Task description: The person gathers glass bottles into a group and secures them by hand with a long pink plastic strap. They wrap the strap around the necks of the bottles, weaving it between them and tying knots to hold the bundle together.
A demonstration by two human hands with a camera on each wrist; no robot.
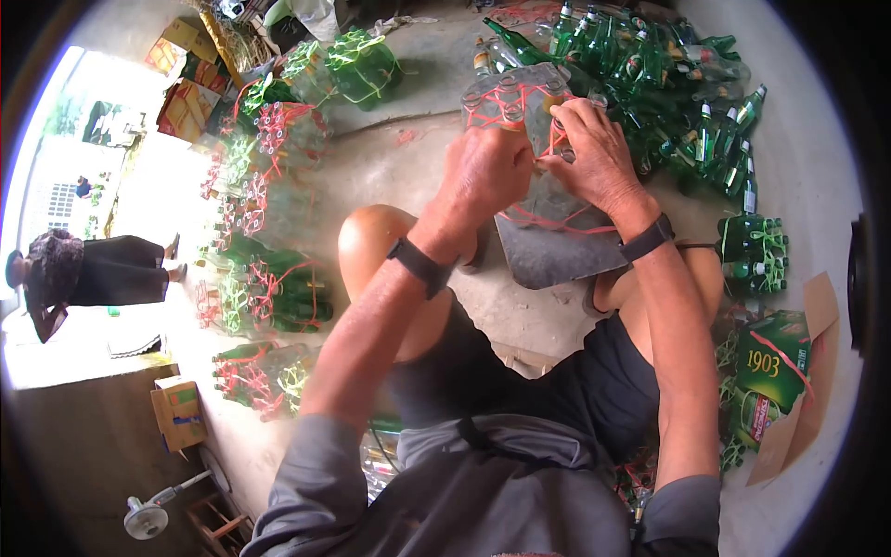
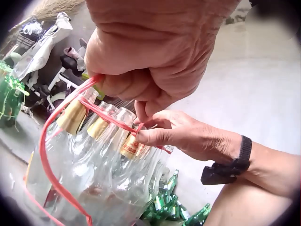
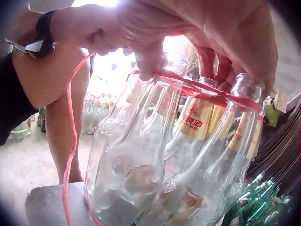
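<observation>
A bundle of clear glass bottles [image 3: 136, 165], several with gold neck labels, stands upright with pink plastic string [image 3: 195, 87] wound about the necks. My left hand [image 1: 487, 167] has its fingers curled round the string [image 2: 70, 101], and a loose length hangs from it down the bundle's side. My right hand [image 1: 589, 153] reaches over the bottle tops. In the left wrist view, the right hand's thumb [image 2: 155, 136] and forefinger pinch the string at a neck. The right wrist view has the right hand [image 3: 221, 28] above the necks and the left hand [image 3: 101, 35] beyond.
A dark grey board [image 1: 548, 255] lies under the bundle, between the person's knees. Loose green bottles [image 1: 640, 74] are heaped at the right. Tied bottle bundles [image 1: 269, 186] line the left. A green carton [image 1: 770, 371] stands at right. Another person [image 1: 97, 269] is at the far left.
</observation>
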